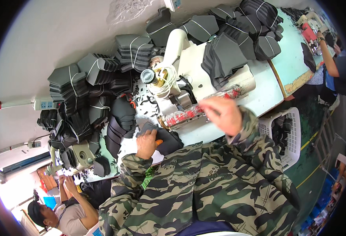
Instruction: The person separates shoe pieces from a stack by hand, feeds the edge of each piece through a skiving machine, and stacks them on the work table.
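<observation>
My left hand point(146, 144) is closed over the edge of a dark grey foam-like sheet piece point(168, 142) at the near table edge. A small orange thing point(159, 142) shows beside its thumb side; its kind is unclear. My right hand point(223, 116) is raised over the front of a cream-coloured sewing machine point(176, 46), beside its long bed with worn red markings point(185, 116). Motion blurs the right fingers, and I cannot make out anything in them. A stack of cut dark grey pieces point(225, 57) lies on the machine's table, beyond the right hand.
Tied bundles of grey pieces point(133, 51) line the wall. Dark scraps point(147, 104) litter the tabletop left of the machine. A white plastic basket point(295, 135) with dark pieces stands at the right. One person point(72, 208) sits at lower left; another person's arm point(329, 59) shows at upper right.
</observation>
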